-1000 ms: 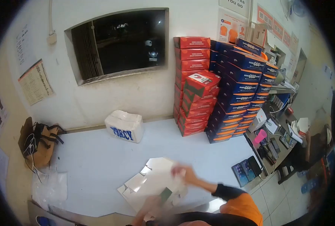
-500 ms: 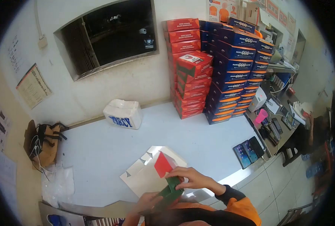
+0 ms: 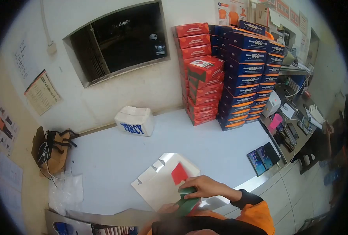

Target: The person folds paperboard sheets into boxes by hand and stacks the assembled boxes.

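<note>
Stacked boxes navy with orange edging.

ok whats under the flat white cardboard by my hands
The table shows past the far edges of the white cardboard, which seems to lie on it. Anything directly beneath is covered; the left hand and right hand partly hide its near side.

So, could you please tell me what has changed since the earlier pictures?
The right hand has moved in toward the body and now holds the green card; a red panel has come into view. The left hand stays by the card. The wrapped package, red boxes and phones have not moved.
</note>
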Demonstrator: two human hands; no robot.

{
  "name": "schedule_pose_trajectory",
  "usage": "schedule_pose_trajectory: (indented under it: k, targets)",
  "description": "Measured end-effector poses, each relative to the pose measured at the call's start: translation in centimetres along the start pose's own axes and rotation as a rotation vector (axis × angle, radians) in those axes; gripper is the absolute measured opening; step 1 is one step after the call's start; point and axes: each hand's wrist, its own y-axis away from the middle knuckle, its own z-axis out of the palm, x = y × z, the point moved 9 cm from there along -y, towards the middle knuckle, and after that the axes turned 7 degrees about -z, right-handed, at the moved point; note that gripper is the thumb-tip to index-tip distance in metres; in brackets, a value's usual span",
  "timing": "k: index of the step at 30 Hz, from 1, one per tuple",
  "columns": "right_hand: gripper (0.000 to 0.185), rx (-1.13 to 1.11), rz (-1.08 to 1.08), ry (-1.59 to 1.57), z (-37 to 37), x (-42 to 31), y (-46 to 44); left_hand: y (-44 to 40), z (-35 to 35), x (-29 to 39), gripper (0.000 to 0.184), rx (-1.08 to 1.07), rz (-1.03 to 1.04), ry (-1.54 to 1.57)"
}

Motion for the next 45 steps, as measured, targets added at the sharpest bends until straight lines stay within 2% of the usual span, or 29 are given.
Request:
schedule_pose_trajectory:
  k: [3,6,8,10,12,13,14,15,17,18,19,21,24,25,28,29,30,31,32,33,34,35,36,38,39,40,41,44,45]
  targets:
    - [0.034,-0.047,-0.005,0.050,0.0,0.0,-0.5,0.0,-0.6,-0.2,0.048,0.056,0.002,-0.041]
    - [0.033,-0.239,0.123,-0.129,1.3,0.8,-0.8,0.9,0.5,0.6,0.048,0.028,-0.028,0.038]
    - [0.030,-0.359,-0.064,-0.362,3.7,-1.1,-0.6,1.4,1.5,1.7,0.047,-0.022,0.020,-0.020]
    - [0.028,-0.370,-0.144,-0.352,3.6,-2.0,-0.7,1.7,1.7,1.9,0.046,-0.013,0.023,-0.014]
    - [0.025,-0.480,0.098,-0.299,3.3,-0.8,-0.2,0.7,-0.3,-0.2,0.045,-0.005,0.028,-0.013]
    - [0.022,-0.369,0.131,-0.295,1.8,-0.2,-0.4,-0.7,-4.4,-1.6,0.043,0.062,0.272,-0.097]
    - [0.020,-0.256,0.163,-0.289,0.1,0.4,-0.5,0.9,-4.2,0.1,0.037,0.098,0.301,0.064]
    - [0.017,-0.132,0.307,-0.237,-1.7,1.2,-0.2,3.3,-2.9,3.4,0.032,0.152,0.363,0.245]
    - [0.015,-0.007,0.348,-0.202,-3.3,0.9,-0.5,6.5,-1.3,8.2,0.022,0.292,0.496,0.301]
    - [0.014,0.004,0.341,-0.178,-3.3,0.5,-0.7,7.2,-1.3,8.9,0.018,0.431,0.525,0.080]
    - [0.014,0.000,0.338,-0.180,-2.9,0.7,-0.8,6.6,-1.4,8.9,0.018,0.436,0.525,0.082]
    - [0.013,-0.147,-0.076,0.001,-1.2,-2.5,-2.0,8.2,2.4,12.5,0.013,0.719,1.020,-0.959]
    - [0.013,-0.197,-0.028,0.074,-1.3,-3.6,-2.1,8.6,2.2,13.7,0.015,0.939,1.023,-1.034]
    - [0.013,-0.196,-0.032,0.079,-1.3,-3.7,-2.1,8.4,2.4,14.1,0.015,0.942,1.030,-1.034]
    - [0.013,-0.152,-0.004,0.067,-0.9,-2.9,-1.8,6.9,4.7,14.4,0.015,0.730,1.041,-1.155]
    - [0.014,-0.146,-0.130,0.167,-0.5,-3.0,-1.8,6.5,5.4,14.1,0.015,0.657,1.035,-1.190]
    - [0.014,-0.138,-0.256,0.267,-0.4,-3.9,-1.8,6.5,5.4,13.9,0.015,0.657,1.031,-1.189]
    - [0.014,-0.138,-0.257,0.266,-0.6,-4.2,-1.6,6.7,4.9,14.1,0.020,0.696,1.039,-1.134]
    - [0.015,-0.069,-0.165,0.103,-1.8,-4.1,-1.6,7.1,4.3,14.3,0.026,0.733,1.049,-1.082]
    - [0.016,0.002,-0.075,-0.058,-2.8,-3.7,-1.6,8.2,2.7,14.6,0.041,0.794,1.062,-0.881]
    - [0.016,0.011,-0.078,-0.054,-3.1,-3.5,-1.4,10.0,0.4,14.8,0.048,0.886,1.201,-0.520]
    - [0.017,0.142,0.086,-0.268,-4.1,-1.5,-0.7,11.4,-2.2,14.2,0.055,0.954,1.313,-0.144]
    - [0.019,0.272,0.252,-0.485,-4.5,0.7,0.5,11.9,-2.8,14.3,0.055,0.947,1.316,-0.150]
    - [0.024,0.320,0.262,-0.603,-3.8,3.3,1.4,13.0,-6.0,13.2,0.058,1.023,1.170,-0.046]
    - [0.028,0.365,0.241,-0.807,-3.1,4.2,1.6,13.3,-7.3,12.0,0.058,1.025,1.169,-0.048]
    - [0.031,0.404,0.216,-1.013,-2.3,5.1,1.6,11.3,-8.6,10.1,0.055,0.922,0.949,-0.173]
    - [0.031,0.396,0.216,-1.016,-1.3,5.8,1.5,9.6,-9.3,8.5,0.052,0.815,0.726,-0.287]
    - [0.037,0.462,0.237,-1.217,2.0,8.4,1.5,12.0,-10.3,7.9,0.041,0.739,0.727,-0.079]
    - [0.039,0.448,0.352,-1.321,4.3,9.6,1.6,13.4,-10.2,8.6,0.030,0.760,0.762,0.015]
